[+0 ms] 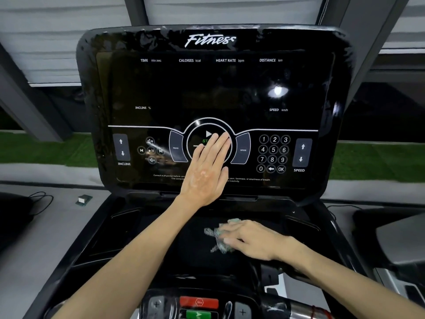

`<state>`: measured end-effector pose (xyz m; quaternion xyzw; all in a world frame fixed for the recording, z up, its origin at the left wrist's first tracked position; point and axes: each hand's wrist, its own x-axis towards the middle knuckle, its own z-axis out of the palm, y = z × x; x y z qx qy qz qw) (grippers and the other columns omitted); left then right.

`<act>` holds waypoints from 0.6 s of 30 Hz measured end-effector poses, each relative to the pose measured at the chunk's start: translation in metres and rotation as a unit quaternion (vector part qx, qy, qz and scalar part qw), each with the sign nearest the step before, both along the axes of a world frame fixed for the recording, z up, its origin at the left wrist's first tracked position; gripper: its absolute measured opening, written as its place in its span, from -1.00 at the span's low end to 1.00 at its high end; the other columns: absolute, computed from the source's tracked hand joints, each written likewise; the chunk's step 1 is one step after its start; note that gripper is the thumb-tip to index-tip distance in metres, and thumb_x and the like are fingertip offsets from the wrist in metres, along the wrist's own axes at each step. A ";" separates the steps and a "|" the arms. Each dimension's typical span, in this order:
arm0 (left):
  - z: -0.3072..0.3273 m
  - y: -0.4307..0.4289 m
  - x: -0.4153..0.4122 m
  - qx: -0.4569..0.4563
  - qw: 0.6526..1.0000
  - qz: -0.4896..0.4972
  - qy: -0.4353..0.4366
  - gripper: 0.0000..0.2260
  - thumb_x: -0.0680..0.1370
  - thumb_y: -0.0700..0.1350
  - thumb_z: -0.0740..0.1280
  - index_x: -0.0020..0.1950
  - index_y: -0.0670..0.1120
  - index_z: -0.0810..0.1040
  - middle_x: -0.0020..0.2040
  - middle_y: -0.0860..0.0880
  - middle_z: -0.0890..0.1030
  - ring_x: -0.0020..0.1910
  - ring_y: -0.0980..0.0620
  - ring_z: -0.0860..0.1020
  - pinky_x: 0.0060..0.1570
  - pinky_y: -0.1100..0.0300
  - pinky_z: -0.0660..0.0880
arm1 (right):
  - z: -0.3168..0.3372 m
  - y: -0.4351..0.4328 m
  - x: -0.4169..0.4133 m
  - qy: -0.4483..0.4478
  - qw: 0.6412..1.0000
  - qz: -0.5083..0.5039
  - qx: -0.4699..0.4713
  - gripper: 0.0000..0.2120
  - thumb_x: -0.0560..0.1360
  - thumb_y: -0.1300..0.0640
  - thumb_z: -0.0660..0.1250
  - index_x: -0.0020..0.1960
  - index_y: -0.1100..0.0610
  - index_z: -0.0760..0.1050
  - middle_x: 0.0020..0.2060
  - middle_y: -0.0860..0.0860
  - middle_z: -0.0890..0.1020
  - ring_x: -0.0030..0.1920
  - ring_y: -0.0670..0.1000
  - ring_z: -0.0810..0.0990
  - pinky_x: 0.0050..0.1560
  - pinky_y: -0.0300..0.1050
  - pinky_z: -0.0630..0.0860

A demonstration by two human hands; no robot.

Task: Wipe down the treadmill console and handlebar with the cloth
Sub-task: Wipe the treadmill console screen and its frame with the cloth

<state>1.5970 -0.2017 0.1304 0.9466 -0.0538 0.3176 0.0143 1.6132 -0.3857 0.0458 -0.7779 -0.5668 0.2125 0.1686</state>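
Note:
The black glossy treadmill console (211,88) fills the upper middle, tilted toward me. My left hand (207,166) lies flat on its lower centre, fingers together over the round start button, holding nothing. Below, on the dark tray (161,245) under the console, my right hand (250,238) presses down on a small striped green-and-white cloth (218,238), which shows blurred at the fingertips. The handlebar (299,307) with its metal grip and a red stop button (199,302) runs along the bottom edge.
Number keypad (273,154) and speed arrows sit right of my left hand, incline arrows (122,147) to its left. A small box (83,200) lies on the grey floor at left beside a cable. Neighbouring machines stand at both sides.

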 end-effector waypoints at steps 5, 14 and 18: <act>0.000 0.001 0.000 0.002 1.000 -0.003 -0.001 -0.46 0.57 -0.14 0.18 0.54 -0.22 0.19 0.56 -0.11 0.19 0.56 -0.07 0.10 0.50 0.03 0.02 | 0.013 -0.004 -0.010 0.012 0.998 0.055 -0.036 -0.86 0.53 0.16 0.29 0.05 -0.03 0.50 0.00 -0.25 0.52 0.15 -0.08 0.44 0.32 -0.06 0.36; 0.000 0.003 0.000 0.000 1.000 -0.008 -0.002 -0.45 0.56 -0.15 0.21 0.54 -0.21 0.20 0.56 -0.11 0.20 0.56 -0.07 0.12 0.50 0.04 0.00 | 0.032 -0.001 -0.019 -0.079 0.986 0.106 -0.099 -0.59 0.27 0.52 0.19 -0.05 0.08 0.42 -0.13 0.04 0.55 -0.03 0.09 0.49 0.02 -0.08 0.40; 0.000 0.002 0.000 -0.005 1.000 -0.008 -0.001 -0.45 0.56 -0.15 0.20 0.54 -0.21 0.19 0.56 -0.11 0.20 0.56 -0.07 0.11 0.51 0.07 -0.04 | 0.049 -0.025 -0.008 -0.036 0.998 -0.028 -0.049 -0.73 0.50 0.33 0.21 0.00 -0.04 0.45 -0.13 -0.08 0.53 -0.09 0.00 0.52 -0.06 -0.08 0.48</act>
